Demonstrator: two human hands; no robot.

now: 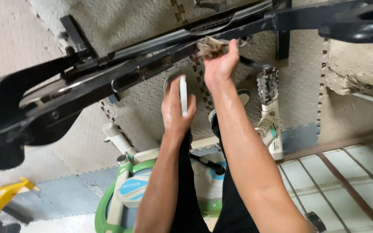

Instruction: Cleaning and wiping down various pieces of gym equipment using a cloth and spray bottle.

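- Looking down from the head camera: right hand (221, 64) at 12 o'clock, fingers closed around a crumpled brownish rag (212, 45), pressing it against the black metal frame (152, 64) that runs across the view from 9 o'clock up to 2 o'clock.
- Left hand (177, 108) just below centre, fingers curled around a slim white bottle (183, 96), held upright and apart from the frame (cap end hidden, cannot tell whether it is open).
- Rag sits where the bar shows rusty, grimy patches, touching its underside edge.
- Handling judgement: rag looks soft and light, bunches easily, so a full-fist hold as seen suits it; a loose corner could snag on brackets of the frame.
- Bottle looks light and smooth, likely a bit slippery if wet; gripping round the middle seems the safest hold.
- Frame looks heavy, stiff steel, with bolted joints and hard edges nearby; best steadied by the flat bar, not the pedal (267, 86) (spiked, at 1 o'clock).
- Surroundings: textured grey floor mat (143, 112) beneath, white and green exercise bike (130, 190) at 7 o'clock, a yellow bar (5, 194) at 8 o'clock, metal grate (346, 181) at 4 o'clock.
- Both forearms reach upward from the bottom edge; dark trousers visible between them.
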